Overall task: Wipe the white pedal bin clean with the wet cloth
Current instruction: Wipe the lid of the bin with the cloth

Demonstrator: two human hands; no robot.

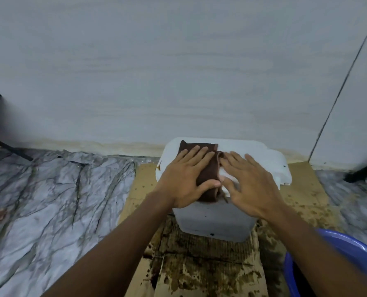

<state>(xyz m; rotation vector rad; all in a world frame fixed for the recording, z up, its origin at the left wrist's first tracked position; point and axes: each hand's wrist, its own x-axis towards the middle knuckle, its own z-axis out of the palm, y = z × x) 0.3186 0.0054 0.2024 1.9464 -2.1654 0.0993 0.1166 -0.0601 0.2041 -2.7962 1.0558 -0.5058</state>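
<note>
In the head view, the white pedal bin (217,221) is seen standing on a sheet of cardboard (199,266) laid on the floor, close to a pale wall (178,71). The cardboard is soaked and spotted with dark brown stains in front of the bin. The bin's lid (255,148) is shut, and a small dark speck is seen near its right edge. A brown cloth (208,170) is spread over the left part of the lid, with one end draped over the front edge.

The left hand (184,179) is laid flat on the cloth, its fingers (199,153) straight and slightly spread, so nothing is gripped; the cloth is pressed under the palm. The right hand (251,185) is held flat over the bare white lid just beside the cloth, its fingers (238,159) straight and spread wide, with the tips close to the cloth's folded edge. Whether the palm touches the lid cannot be told.

A blue basin (349,251) is seen at the lower right, partly hidden by the right forearm. Grey veined floor (49,200) is seen to the left of the cardboard
</note>
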